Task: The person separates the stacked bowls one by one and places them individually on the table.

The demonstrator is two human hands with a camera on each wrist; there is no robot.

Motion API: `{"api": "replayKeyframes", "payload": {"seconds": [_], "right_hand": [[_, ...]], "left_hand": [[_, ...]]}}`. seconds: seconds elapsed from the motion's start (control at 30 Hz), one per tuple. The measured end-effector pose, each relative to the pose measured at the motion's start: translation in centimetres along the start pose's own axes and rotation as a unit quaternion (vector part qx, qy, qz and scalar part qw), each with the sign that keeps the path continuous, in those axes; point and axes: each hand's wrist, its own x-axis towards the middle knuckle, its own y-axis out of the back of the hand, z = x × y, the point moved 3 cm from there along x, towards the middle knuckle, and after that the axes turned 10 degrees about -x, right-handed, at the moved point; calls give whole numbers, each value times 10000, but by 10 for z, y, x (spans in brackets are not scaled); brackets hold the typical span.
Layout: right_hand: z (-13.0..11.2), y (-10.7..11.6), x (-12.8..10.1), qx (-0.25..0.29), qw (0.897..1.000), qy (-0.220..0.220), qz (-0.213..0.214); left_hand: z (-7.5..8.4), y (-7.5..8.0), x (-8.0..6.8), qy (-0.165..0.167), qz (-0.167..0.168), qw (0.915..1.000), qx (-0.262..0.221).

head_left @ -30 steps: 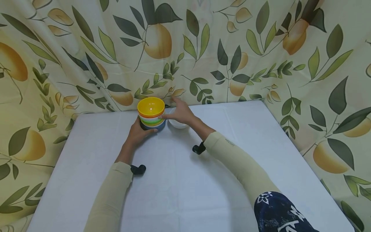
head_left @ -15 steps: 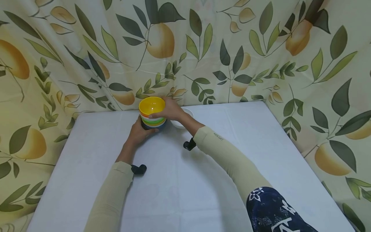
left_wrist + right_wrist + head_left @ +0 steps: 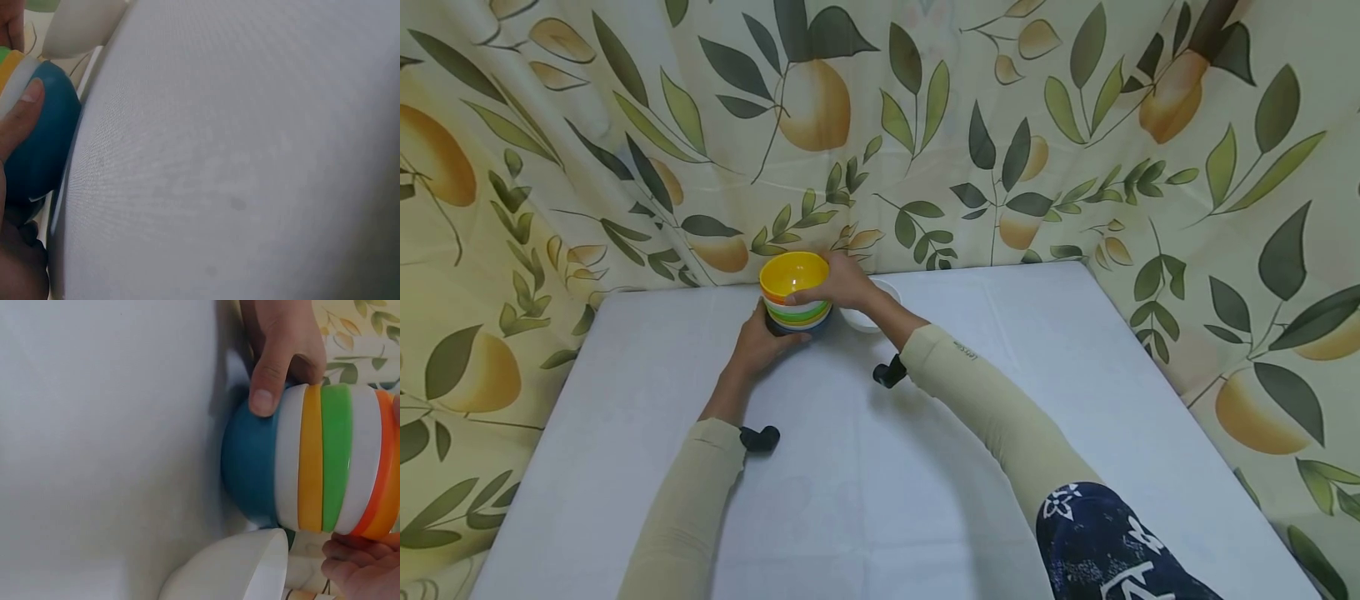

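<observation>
A stack of nested coloured bowls [image 3: 794, 300] stands at the back of the white table [image 3: 880, 467]; its top bowl is yellow, its bottom bowl blue [image 3: 250, 469]. My left hand [image 3: 760, 342] grips the blue bottom bowl [image 3: 44, 150], thumb on its side [image 3: 265, 394]. My right hand [image 3: 838, 283] grips the rim of the top bowls, its fingers [image 3: 356, 565] curled over the orange and yellow edges. A single white bowl [image 3: 871, 310] stands just right of the stack and shows again in the right wrist view [image 3: 231, 569].
A curtain printed with leaves and lemons [image 3: 1000, 125] hangs close behind and beside the table. Small black camera mounts sit on both wrists [image 3: 758, 437] [image 3: 889, 372].
My right hand moved left from above the white bowl onto the top rim of the stack and took hold of it. The left hand kept its grip on the base.
</observation>
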Motion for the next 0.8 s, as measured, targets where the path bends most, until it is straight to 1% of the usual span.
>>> {"api": "replayKeyframes", "payload": {"seconds": [0.1, 0.27, 0.37, 0.6, 0.8], "right_hand": [[1, 0, 0, -55, 10000, -55, 17], [0, 4, 0, -341, 9991, -222, 86], [-3, 7, -2, -397, 9989, -210, 131], [-11, 16, -8, -37, 9992, 120, 383], [-14, 28, -18, 151, 9982, 118, 564]], "left_hand": [[0, 0, 0, 12, 13, 10000, 13], [1, 0, 0, 17, 38, 10000, 39], [1, 0, -1, -5, 35, 10000, 31], [0, 0, 0, -95, 31, 9999, 32], [0, -1, -1, -99, 30, 9999, -31]]}}
